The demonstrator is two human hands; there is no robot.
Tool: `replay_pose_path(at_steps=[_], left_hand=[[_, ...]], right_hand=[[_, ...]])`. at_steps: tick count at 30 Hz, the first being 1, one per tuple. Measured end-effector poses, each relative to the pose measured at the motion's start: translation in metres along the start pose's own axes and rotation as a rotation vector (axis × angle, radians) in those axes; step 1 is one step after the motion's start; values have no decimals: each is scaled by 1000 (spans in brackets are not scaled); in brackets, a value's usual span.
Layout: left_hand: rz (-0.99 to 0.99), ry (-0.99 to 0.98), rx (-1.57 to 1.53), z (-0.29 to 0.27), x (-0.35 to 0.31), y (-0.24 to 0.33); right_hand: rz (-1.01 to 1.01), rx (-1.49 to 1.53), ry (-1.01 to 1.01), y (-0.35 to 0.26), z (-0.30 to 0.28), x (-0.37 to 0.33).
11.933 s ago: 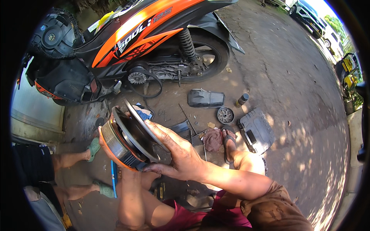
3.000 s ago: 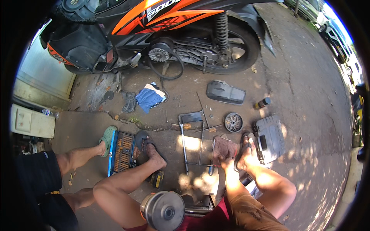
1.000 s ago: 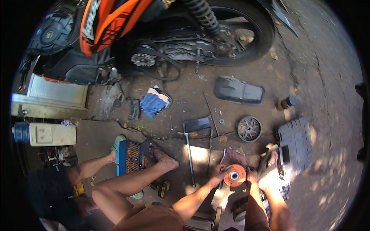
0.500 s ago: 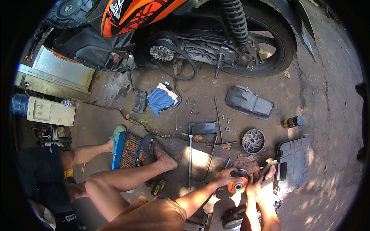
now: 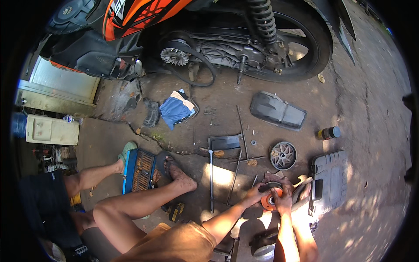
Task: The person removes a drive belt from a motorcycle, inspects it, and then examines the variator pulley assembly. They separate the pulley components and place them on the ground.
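Low in front of me, both of my hands are round a scooter clutch pulley (image 5: 268, 202), orange-faced with a metal hub and a dark disc behind. My left hand (image 5: 254, 194) grips its left edge. My right hand (image 5: 285, 199) is closed over the right side, fingers across the rim near the hub. A brownish rag (image 5: 274, 176) lies just beyond the pulley, partly covered by my hands. Further off is a slotted round clutch drum (image 5: 283, 156) on the ground.
An orange scooter (image 5: 148, 17) with an exposed drive belt (image 5: 213, 70) stands ahead. Wrenches, bolts, a dark cover (image 5: 278, 111) and a blue cloth (image 5: 176, 109) lie on the ground. A tool case (image 5: 329, 183) is at right. Another person's leg (image 5: 94, 174) and a blue bit box (image 5: 139, 171) are at left.
My right hand has shifted up and over the pulley's rim. The pulley has turned, its orange face now showing more. The whole view has moved slightly, sliding the ground items left.
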State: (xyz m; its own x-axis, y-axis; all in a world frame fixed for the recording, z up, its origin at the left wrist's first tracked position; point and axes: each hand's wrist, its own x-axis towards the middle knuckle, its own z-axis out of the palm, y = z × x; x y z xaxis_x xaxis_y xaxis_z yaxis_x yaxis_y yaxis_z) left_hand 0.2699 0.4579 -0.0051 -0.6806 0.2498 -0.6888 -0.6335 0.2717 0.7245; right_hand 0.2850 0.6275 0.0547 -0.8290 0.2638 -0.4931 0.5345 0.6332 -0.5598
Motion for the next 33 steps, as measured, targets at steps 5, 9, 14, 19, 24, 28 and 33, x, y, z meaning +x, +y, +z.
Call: replay_pose_path(at_steps=[5, 9, 14, 19, 24, 28, 33], left_hand=[[-156, 26, -252, -14, -8, -27], [244, 95, 491, -20, -23, -36], [253, 67, 700, -14, -42, -15], [102, 25, 800, -13, -54, 17], [138, 133, 826, -8, -50, -4], [182, 107, 881, 13, -48, -39], [-6, 35, 756, 19, -47, -43]], right_hand=[[76, 33, 4, 7, 5, -7], [139, -90, 42, -10, 12, -22], [160, -337, -13, -46, 12, -32], [149, -530, -107, -76, 6, -39], [125, -468, -64, -69, -5, -41], [0, -283, 62, -44, -18, -37], [35, -539, 18, -42, -11, -42]])
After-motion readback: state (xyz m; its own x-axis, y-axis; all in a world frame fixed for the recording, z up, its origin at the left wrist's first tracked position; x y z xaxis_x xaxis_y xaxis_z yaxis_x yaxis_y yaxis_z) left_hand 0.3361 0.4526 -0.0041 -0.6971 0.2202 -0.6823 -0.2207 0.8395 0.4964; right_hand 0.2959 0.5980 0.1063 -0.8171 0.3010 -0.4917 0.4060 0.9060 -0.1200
